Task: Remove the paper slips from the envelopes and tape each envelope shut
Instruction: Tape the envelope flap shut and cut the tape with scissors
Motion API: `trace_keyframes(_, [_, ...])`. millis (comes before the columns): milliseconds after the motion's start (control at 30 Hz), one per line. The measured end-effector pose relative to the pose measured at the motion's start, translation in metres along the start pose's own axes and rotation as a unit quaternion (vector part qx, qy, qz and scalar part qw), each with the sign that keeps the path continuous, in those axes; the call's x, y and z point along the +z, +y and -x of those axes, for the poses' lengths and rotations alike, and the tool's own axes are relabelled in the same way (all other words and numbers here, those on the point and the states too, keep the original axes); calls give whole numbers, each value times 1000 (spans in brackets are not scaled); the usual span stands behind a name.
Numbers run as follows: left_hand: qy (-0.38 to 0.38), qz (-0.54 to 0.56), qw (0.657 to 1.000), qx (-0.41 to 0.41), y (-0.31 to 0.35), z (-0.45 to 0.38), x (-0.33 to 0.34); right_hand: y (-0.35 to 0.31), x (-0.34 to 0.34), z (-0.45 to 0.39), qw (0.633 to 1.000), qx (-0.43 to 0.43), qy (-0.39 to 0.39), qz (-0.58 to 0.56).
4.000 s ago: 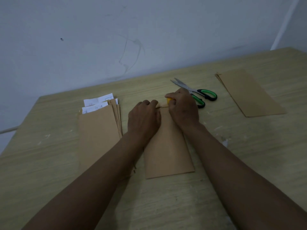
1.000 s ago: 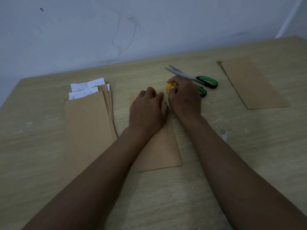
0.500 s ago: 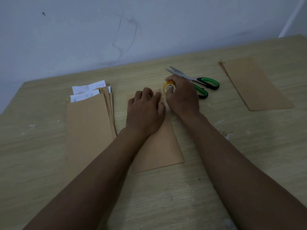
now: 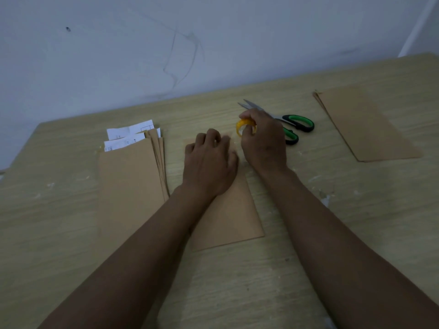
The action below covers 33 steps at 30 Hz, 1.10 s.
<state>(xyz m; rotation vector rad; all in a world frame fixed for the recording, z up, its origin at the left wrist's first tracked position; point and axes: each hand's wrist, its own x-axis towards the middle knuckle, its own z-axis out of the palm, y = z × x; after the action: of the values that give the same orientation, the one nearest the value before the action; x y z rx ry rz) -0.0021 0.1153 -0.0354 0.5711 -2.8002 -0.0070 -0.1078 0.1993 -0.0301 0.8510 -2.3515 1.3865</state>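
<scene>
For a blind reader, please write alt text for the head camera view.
A right hand grips a yellow tape roll while the left hand presses a brown envelope on a wooden table. Green-handled scissors lie behind.

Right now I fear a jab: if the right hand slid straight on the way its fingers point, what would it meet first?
The right hand, gripping the yellow tape roll, points toward the far wall; the scissors blades lie just beyond its fingertips, so probably those first, though depth is unclear.
</scene>
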Motion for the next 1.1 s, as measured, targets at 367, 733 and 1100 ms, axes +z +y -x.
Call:
trace_keyframes(367, [-8,-11,1000,10,5,-1,-4,2,0,-3,999,25,-24,19])
trace_keyframes(733, [-4,14,999,46,2,-5,-3,2,1,-1,999,25,-38,16])
trace_keyframes(1100, [-10,7,999,48,3,-3,-9,0,0,0,1000,13,13,-17])
